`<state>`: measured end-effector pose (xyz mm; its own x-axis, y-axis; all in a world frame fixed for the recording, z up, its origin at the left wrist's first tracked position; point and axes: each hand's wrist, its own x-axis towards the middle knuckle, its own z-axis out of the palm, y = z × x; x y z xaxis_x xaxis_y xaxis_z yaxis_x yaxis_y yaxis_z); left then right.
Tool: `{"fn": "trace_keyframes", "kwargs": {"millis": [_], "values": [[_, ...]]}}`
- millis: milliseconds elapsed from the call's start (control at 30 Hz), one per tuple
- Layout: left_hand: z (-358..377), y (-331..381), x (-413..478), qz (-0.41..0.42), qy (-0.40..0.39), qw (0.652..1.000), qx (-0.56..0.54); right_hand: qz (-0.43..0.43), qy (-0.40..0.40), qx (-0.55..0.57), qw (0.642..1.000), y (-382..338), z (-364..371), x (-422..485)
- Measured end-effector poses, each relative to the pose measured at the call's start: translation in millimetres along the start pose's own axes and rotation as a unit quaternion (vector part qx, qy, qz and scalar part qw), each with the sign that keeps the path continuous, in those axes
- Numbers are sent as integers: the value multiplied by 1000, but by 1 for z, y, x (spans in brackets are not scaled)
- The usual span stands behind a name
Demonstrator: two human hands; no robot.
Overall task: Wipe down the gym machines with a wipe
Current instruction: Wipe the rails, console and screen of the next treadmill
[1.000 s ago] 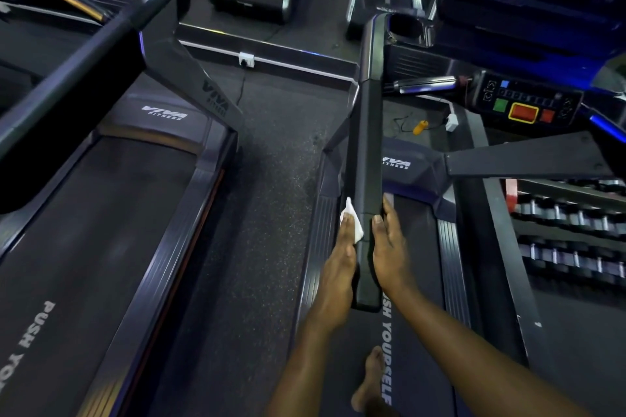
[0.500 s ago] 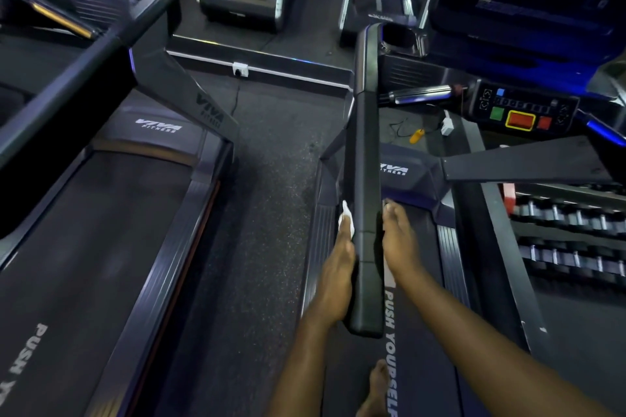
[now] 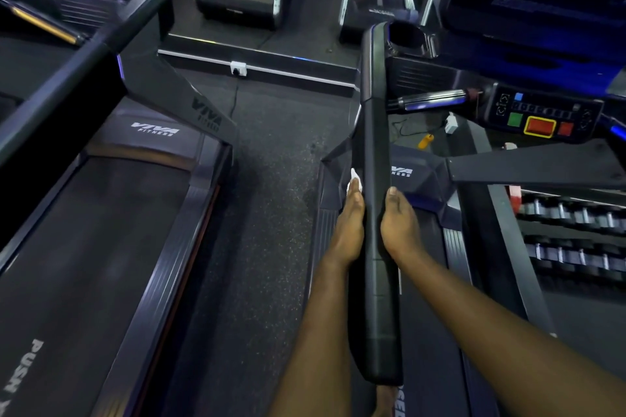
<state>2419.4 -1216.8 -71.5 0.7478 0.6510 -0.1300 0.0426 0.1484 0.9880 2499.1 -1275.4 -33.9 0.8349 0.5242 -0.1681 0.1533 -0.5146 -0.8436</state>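
Our left hand (image 3: 350,223), fingers straight and together, presses the wipe (image 3: 355,176) against the treadmill handrail (image 3: 374,145). Our right hand (image 3: 399,223) lies flat opposite. Unpinched, the wipe may slip out.

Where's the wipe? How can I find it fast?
Find the long black handrail running up the middle. The left hand presses its left side, and the wipe sticks out beyond the fingertips. It's the only small white scrap touching that rail.
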Motion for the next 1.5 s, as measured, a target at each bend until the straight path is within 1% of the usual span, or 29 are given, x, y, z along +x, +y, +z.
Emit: {"fn": "trace_keyframes", "kwargs": {"millis": [100,167,233,333,400,467,533,633,733,833,933,1000,1067,1133,1200,1300,1367,1500], "values": [[7,-6,-42,32,-18,999,-28,4,-2,2,1000,-2,0,0],[14,-23,-79,33,-22,998,-54,9,-5,0,1000,-1,-2,-1],[17,-31,-89,20,-16,996,-81,8,-11,1,1000,-1,-2,-2],[12,-24,-46,-3,-4,996,-92,3,-5,-2,1000,-3,-2,-3],[7,-15,-6,0,-16,994,-105,-1,-4,-4,1000,-4,-2,-4],[3,-4,17,-28,-11,994,-109,-3,-8,-1,1000,-3,-2,-4],[4,1,11,-37,-8,994,-103,-2,-13,1,1000,-3,-3,-4],[8,4,-30,1,-13,997,-73,-7,-13,-4,1000,-3,-2,-3],[15,3,-62,16,-13,996,-83,-5,-10,-4,1000,1,-2,-3],[13,10,-43,35,-9,996,-76,0,-11,-5,1000,-2,-3,-4],[5,18,6,15,-3,998,-58,-5,-16,-2,1000,-4,-3,-5],[2,20,21,7,9,999,-31,2,-26,-13,1000,-4,-4,-2],[5,20,11,8,2,1000,-30,7,-39,-19,999,-8,-6,11],[8,17,-14,29,-6,998,-51,15,-50,-19,998,-18,-6,32],[7,8,-36,34,-15,997,-66,21,-59,-25,998,-30,-2,51],[1,-4,-36,37,-25,997,-67,4,-33,-16,999,-35,7,64],[-1,-8,-11,32,-30,997,-71,-9,-18,-14,1000,-33,9,64],[-3,0,68,47,-13,997,-64,-38,-11,-16,999,-29,10,69]]}}
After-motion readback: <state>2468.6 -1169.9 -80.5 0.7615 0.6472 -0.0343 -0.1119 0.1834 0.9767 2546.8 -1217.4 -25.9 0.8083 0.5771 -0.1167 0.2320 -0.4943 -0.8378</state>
